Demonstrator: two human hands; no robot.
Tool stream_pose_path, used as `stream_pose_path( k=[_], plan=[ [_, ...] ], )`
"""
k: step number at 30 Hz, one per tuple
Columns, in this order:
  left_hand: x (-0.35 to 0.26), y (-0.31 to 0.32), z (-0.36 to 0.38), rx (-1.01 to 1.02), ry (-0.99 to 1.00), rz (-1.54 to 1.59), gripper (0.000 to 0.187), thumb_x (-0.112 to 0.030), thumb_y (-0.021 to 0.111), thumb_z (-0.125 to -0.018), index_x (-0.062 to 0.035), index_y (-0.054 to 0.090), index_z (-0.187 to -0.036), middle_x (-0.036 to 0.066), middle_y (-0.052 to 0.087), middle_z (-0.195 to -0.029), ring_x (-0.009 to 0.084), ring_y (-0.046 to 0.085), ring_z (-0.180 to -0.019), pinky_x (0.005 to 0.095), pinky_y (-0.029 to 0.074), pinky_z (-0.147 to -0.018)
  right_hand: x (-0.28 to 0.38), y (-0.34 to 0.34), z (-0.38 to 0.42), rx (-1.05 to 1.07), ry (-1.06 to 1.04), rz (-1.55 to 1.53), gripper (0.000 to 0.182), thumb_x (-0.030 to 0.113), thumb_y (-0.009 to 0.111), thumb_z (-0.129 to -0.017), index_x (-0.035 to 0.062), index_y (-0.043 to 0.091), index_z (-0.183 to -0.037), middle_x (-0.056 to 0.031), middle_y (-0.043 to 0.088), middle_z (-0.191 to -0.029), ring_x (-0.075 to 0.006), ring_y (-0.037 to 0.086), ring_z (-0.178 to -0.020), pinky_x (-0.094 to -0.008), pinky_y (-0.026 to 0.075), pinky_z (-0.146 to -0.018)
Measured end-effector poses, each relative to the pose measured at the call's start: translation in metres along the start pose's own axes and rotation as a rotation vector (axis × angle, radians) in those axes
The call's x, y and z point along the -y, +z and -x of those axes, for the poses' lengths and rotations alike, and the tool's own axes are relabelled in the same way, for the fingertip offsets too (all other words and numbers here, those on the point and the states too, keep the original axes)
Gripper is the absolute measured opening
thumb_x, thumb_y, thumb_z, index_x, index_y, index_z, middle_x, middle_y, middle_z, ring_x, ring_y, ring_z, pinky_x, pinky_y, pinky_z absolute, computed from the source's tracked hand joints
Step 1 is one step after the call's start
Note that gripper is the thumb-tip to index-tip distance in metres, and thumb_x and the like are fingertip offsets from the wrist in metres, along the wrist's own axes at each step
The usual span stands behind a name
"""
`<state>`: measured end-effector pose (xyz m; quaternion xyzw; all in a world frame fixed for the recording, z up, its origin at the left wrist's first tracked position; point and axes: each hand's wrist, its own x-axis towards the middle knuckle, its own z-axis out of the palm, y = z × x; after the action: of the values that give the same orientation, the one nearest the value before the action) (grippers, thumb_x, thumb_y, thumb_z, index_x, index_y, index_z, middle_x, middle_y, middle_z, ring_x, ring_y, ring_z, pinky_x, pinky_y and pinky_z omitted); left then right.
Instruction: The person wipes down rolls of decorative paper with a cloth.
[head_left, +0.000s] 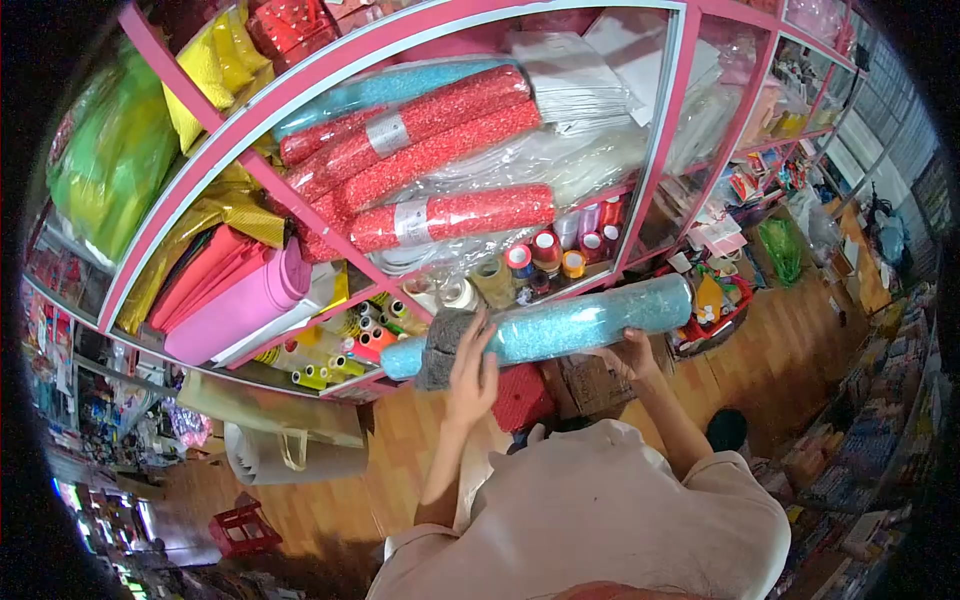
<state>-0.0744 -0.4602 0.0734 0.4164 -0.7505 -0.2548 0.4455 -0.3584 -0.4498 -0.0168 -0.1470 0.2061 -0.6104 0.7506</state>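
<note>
A long roll of light blue glitter sheet in clear plastic lies across in front of me, held up before the shelves. Near its left end, my left hand presses a dark grey cloth against the roll, with its fingers laid over the cloth. My right hand grips the roll from below, towards its right end. Part of that hand's fingers is hidden under the roll.
Red glitter rolls fill the pink-framed shelf ahead, with white packets beside them. A pink roll sticks out at left. Below are thread spools, a cardboard box and a red stool.
</note>
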Motion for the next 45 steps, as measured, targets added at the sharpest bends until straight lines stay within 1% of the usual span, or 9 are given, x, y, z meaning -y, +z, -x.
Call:
stream_pose_path(
  k=[6,9,16,19,28,33,38,40,45],
  plan=[
    [-0.025,-0.047,-0.031,-0.145,-0.004,-0.65,0.046,-0.019,0.06,-0.084,-0.0058,0.05,-0.127,0.013,0.043,-0.138,0.0339,0.035,-0.13,0.0491,0.02,-0.109,0.018,0.028,0.002,-0.002,-0.149,-0.282,0.073,0.025,0.069,-0.069,0.0063,0.037,-0.132,-0.0185,0.039,-0.134,-0.0421,0.037,-0.125,-0.0647,0.043,-0.09],
    [0.009,-0.04,-0.03,-0.079,0.059,-0.526,0.046,-0.02,0.06,-0.084,-0.0059,0.051,-0.127,0.011,0.044,-0.137,0.0327,0.033,-0.131,0.0497,0.019,-0.109,0.01,0.031,0.004,0.089,-0.113,-0.188,0.072,0.025,0.067,-0.071,0.0055,0.036,-0.134,-0.0184,0.038,-0.136,-0.0415,0.035,-0.127,-0.0656,0.036,-0.097],
    [-0.019,0.042,-0.039,0.092,0.24,-0.302,0.043,-0.017,0.052,-0.087,-0.0064,0.05,-0.128,0.009,0.048,-0.134,0.0304,0.044,-0.124,0.0459,0.028,-0.105,-0.027,0.051,-0.01,0.365,0.113,0.161,0.058,0.016,0.058,-0.086,0.0022,0.031,-0.135,-0.0141,0.04,-0.136,-0.0318,0.04,-0.126,-0.0574,0.027,-0.107],
    [-0.047,0.048,-0.054,0.163,0.337,-0.195,0.044,-0.017,0.051,-0.088,-0.0063,0.048,-0.13,0.01,0.047,-0.135,0.0291,0.044,-0.124,0.0439,0.029,-0.106,-0.027,0.068,0.0,0.187,0.138,0.561,0.062,0.002,0.07,-0.078,0.0051,0.038,-0.132,-0.0104,0.049,-0.128,-0.0216,0.048,-0.117,-0.0433,0.042,-0.101],
    [-0.048,0.05,-0.046,0.121,0.331,-0.046,0.049,-0.014,0.051,-0.087,-0.0061,0.044,-0.134,0.012,0.045,-0.137,0.0284,0.042,-0.126,0.0451,0.028,-0.107,-0.018,0.063,-0.007,0.478,-0.249,1.262,0.067,0.007,0.076,-0.073,0.0006,0.04,-0.129,-0.0097,0.05,-0.125,-0.0175,0.05,-0.111,-0.0336,0.043,-0.094],
    [-0.061,0.053,-0.054,0.121,0.331,-0.119,0.048,-0.014,0.051,-0.086,-0.0066,0.045,-0.133,0.011,0.045,-0.136,0.0278,0.043,-0.124,0.0445,0.028,-0.106,-0.033,0.051,-0.011,0.302,-0.382,1.179,0.078,0.009,0.076,-0.073,0.0015,0.03,-0.135,-0.01,0.044,-0.131,-0.0199,0.047,-0.115,-0.0354,0.041,-0.096],
    [-0.035,0.022,-0.044,0.056,0.256,-0.233,0.039,-0.019,0.047,-0.09,-0.0058,0.051,-0.127,0.011,0.052,-0.128,0.029,0.046,-0.121,0.0465,0.029,-0.104,0.02,0.077,0.006,0.169,-0.231,1.468,0.055,0.013,0.075,-0.075,0.0004,0.048,-0.121,-0.0101,0.054,-0.118,-0.0211,0.054,-0.104,-0.0354,0.044,-0.09],
    [-0.006,0.005,-0.033,0.011,0.154,-0.33,0.035,-0.021,0.044,-0.092,-0.0048,0.054,-0.122,0.012,0.055,-0.123,0.0311,0.048,-0.117,0.0485,0.029,-0.103,0.035,0.068,0.014,-0.141,-0.073,1.097,0.044,0.01,0.076,-0.072,-0.0007,0.054,-0.108,-0.0078,0.06,-0.099,-0.02,0.058,-0.089,-0.034,0.048,-0.077],
    [0.026,-0.003,-0.024,-0.125,0.005,-0.342,0.033,-0.02,0.044,-0.092,-0.0033,0.055,-0.119,0.014,0.058,-0.117,0.0332,0.049,-0.114,0.0481,0.03,-0.103,0.029,0.042,-0.001,-0.083,-0.132,0.894,0.029,0.008,0.071,-0.075,-0.0008,0.057,-0.099,-0.0079,0.062,-0.091,-0.0193,0.059,-0.084,-0.0337,0.049,-0.072]
  ],
)
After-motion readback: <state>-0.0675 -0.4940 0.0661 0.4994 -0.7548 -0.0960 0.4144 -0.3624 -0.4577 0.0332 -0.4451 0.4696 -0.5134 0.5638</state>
